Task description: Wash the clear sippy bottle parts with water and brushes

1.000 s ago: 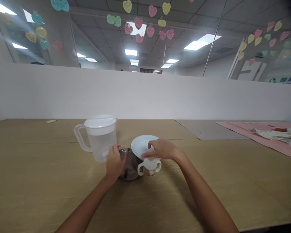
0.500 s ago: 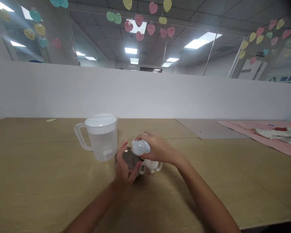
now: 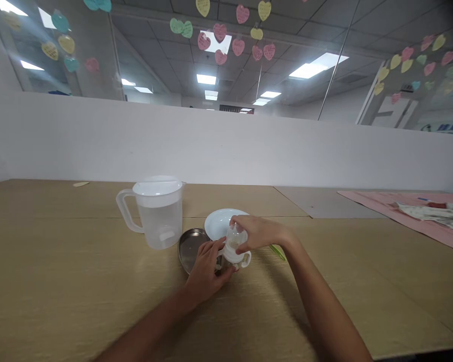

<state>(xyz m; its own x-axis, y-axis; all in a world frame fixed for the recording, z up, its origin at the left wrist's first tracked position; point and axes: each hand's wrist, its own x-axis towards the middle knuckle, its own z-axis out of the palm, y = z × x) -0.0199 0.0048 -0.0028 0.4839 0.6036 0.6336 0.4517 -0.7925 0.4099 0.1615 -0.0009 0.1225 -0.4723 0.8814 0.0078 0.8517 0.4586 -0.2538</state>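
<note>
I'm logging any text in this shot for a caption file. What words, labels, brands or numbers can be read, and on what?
Nothing is legible.
Blue sign at far right: characters too blurred to read.
Paper hearts on the glass: writing too small.
Handled cup, pitcher: no readable label.

One head-worn camera looks forward and slightly down along the wooden surface [image 3: 79, 281] toward a white partition wall [image 3: 226, 146], with ceiling lights above. It sits close behind the forearms, so the left hand [image 3: 207, 271] and right hand [image 3: 258, 234] fill the lower centre.
</note>
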